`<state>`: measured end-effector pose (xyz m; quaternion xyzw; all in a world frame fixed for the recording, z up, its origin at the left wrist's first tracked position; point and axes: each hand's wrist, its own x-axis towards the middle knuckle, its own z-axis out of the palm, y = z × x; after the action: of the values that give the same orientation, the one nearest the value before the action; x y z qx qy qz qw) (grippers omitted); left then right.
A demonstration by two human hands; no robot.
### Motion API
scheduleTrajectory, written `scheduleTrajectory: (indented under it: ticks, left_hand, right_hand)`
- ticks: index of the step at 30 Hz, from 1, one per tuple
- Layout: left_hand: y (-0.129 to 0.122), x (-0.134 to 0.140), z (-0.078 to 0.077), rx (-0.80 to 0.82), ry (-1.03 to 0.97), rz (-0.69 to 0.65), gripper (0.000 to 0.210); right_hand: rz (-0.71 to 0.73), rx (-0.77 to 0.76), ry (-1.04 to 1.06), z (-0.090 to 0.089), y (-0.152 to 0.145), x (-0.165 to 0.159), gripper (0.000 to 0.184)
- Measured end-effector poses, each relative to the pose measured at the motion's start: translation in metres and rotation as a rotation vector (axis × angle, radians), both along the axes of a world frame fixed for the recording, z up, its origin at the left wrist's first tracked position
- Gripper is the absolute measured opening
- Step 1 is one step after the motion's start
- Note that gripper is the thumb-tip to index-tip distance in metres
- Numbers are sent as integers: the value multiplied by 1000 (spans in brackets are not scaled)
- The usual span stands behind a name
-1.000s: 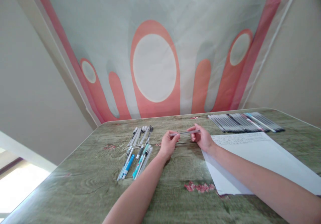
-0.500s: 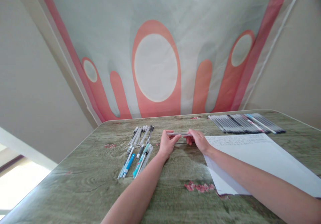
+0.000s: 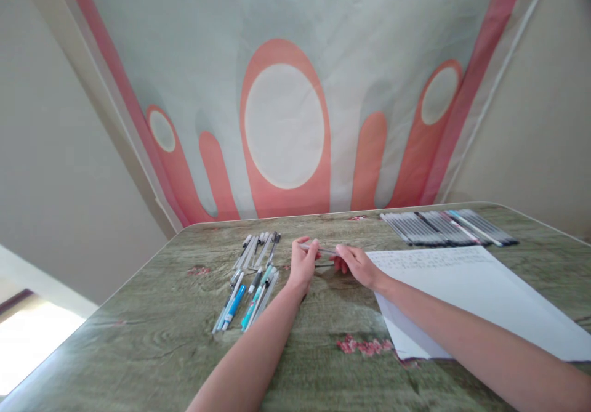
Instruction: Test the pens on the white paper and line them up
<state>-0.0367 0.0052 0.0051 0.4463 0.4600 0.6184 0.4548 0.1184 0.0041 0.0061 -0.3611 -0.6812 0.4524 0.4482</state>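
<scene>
Over the middle of the table, a slim pale pen (image 3: 327, 251) is stretched between my two hands. My left hand (image 3: 302, 265) is closed on its left end, the thumb and fingers pinching it. My right hand (image 3: 355, 264) grips the other end with the fingers curled under. Beneath the hands, a thin dark line shows on the table, and I cannot tell if it is a shadow or another pen. Left of my left hand lie a far group of grey and black pens (image 3: 255, 250) and a nearer group with blue and teal pens (image 3: 236, 306).
A large white paper (image 3: 443, 301) with rows of handwriting at its top lies under my right forearm. Behind it, many pens (image 3: 443, 227) lie side by side in a row. The table (image 3: 152, 338) has a wood-look cover with pink flower prints. A patterned wall hanging (image 3: 341, 122) rises behind.
The pen has tilted slightly, its right end now lower. My left hand has turned more upright, and both hands have shifted a little left in view along with the whole scene.
</scene>
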Motion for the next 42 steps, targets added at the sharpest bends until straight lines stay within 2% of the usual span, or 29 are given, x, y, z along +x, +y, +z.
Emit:
scheduleTrajectory:
  ticks: [4,7,13,16,19,23,25,33,42]
  left_hand:
    - [4,-1,-4,-5,-60,61,64]
    - [5,-2,-5,2,-71,88,65]
    - [3,1,-1,-9,-44,-11,70]
    - [1,4,1,-1,-18,-100,77]
    - [-1,7,0,18,41,-151,77]
    - [0,8,-6,23,130,-174,66]
    - [1,8,-9,35,160,-187,61]
    - [0,7,-10,93,247,-231,49]
    - [-2,8,-11,94,330,-253,41]
  right_hand:
    - [-26,171,-135,8,-7,-1,32]
    - [-71,303,-209,15,-9,1,20]
    - [-136,396,-537,23,-1,12,15]
    - [-154,363,-620,29,11,26,10]
    - [-308,296,-721,37,27,51,10]
    - [-548,130,-1120,43,47,88,17]
    - [-618,51,-1226,41,54,101,19]
    - [-683,-19,-1280,22,62,118,22]
    - [-726,-37,-1291,18,61,119,27]
